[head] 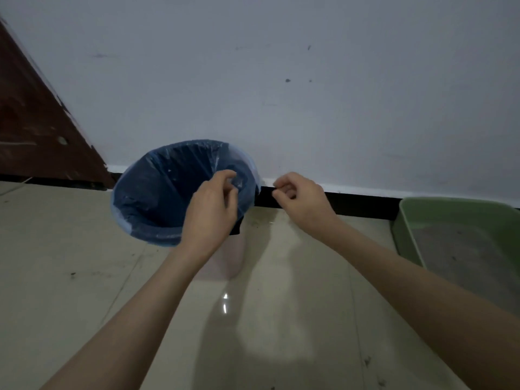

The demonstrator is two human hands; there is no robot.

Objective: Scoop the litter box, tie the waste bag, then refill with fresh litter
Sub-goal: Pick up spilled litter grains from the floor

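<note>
A person's left hand (212, 205) reaches over the near rim of a waste bin (230, 257) lined with a blue waste bag (157, 190), fingers curled and thumb meeting fingertips at the bag's edge at about 3 o'clock on the rim; whether plastic is actually pinched cannot be told; the right hand (299, 199) hovers just beside the bin at its 3 o'clock, apart from the rim, fingers curled in toward the thumb, and whether it holds anything cannot be told either; the bin stands on a pale tiled floor (84, 277) against a white wall (281, 80) with a black skirting strip (360, 205); a green litter box (408, 235) sits at 3 o'clock of the frame, grey litter (455, 249) lying inside; a reddish-brown door (36, 130) stands at 9 o'clock.
</note>
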